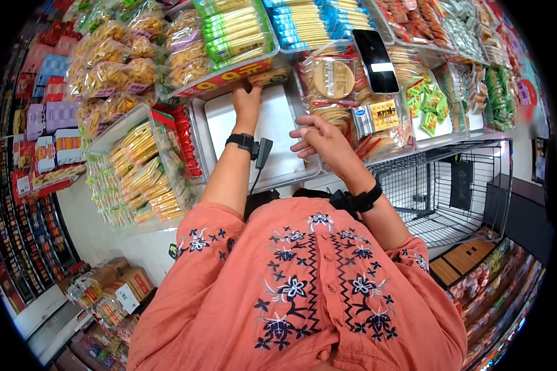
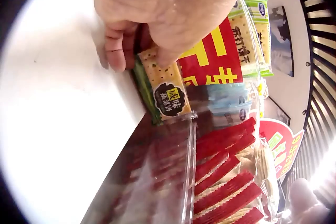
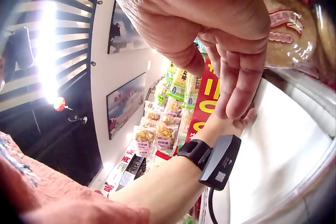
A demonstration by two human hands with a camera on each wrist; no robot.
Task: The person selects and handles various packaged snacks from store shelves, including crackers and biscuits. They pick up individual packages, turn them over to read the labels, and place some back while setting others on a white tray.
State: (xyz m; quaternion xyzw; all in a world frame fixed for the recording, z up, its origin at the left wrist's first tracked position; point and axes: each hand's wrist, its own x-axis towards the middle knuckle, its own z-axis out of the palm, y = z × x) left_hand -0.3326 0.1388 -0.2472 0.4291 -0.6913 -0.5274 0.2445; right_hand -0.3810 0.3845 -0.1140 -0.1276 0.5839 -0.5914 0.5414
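Observation:
In the head view my left hand (image 1: 246,108) reaches to the far end of a white-bottomed clear bin (image 1: 220,120). It pinches a packet of vegetable crackers (image 2: 169,90) between thumb and fingers. The left wrist view shows the packet upright against the bin's wall, its cracker print and dark round label facing out. My right hand (image 1: 325,141) hovers over the bin's right edge, fingers loosely bent and holding nothing. Large bagged round biscuits (image 1: 334,79) lie just beyond it.
Red-wrapped snacks (image 1: 189,142) line the bin's left side, beside a bin of yellow stick packs (image 1: 145,167). A black phone (image 1: 375,62) lies on the biscuits at the right. A wire shopping cart (image 1: 445,191) stands near my right elbow. A red price sign (image 1: 229,75) fronts the rear bins.

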